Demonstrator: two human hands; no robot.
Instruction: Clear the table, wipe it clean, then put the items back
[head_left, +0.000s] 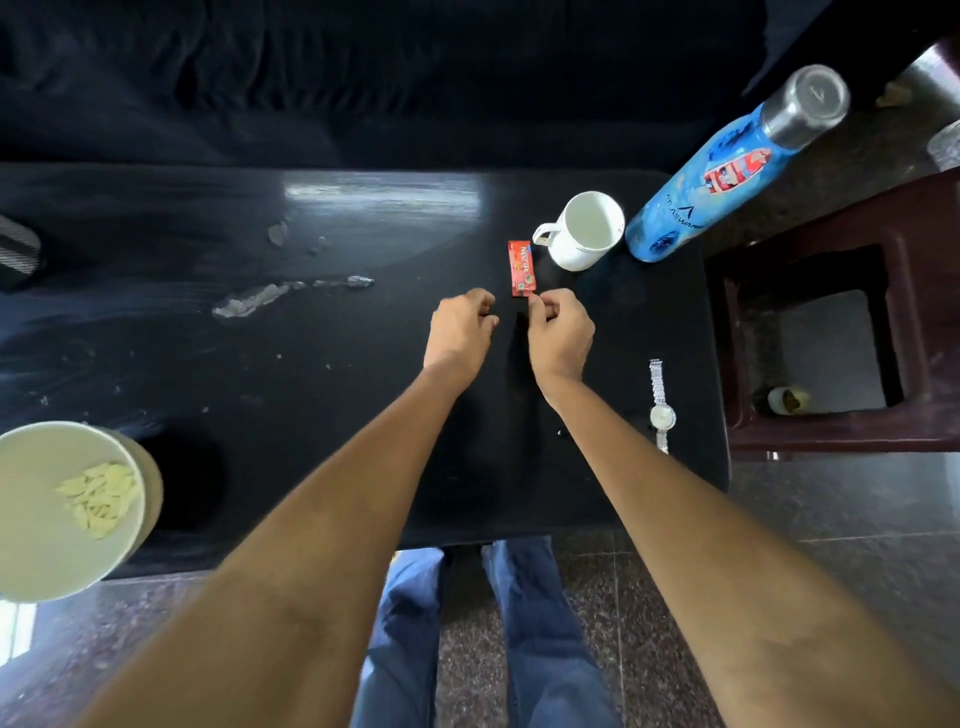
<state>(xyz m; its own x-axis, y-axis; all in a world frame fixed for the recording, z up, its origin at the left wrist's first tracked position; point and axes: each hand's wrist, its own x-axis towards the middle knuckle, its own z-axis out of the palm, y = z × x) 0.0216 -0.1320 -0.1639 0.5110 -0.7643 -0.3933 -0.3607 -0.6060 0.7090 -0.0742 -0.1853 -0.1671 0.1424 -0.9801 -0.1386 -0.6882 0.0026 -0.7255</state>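
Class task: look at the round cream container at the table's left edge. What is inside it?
Inside the cream container, a small heap of pale yellow flakes lies against the right wall. The rest of the floor is bare. What the flakes are cannot be told.

- Table (363, 441): glossy black, streaked with pale grey-white smears left of centre.
- Sachet (521, 267), on the table: red with white lettering.
- Mug (584, 231), right of the sachet: plain white.
- Bottle (717, 176), at the table's right far corner: sky blue with a red-and-white boat print, silver cap.
- Watch (661, 408), near the table's right edge: silver band, white dial.
- Bowl (31, 519), at the table's left near corner: cream, holding pale yellow flakes.
- Stool (924, 312), right of the table: dark maroon.
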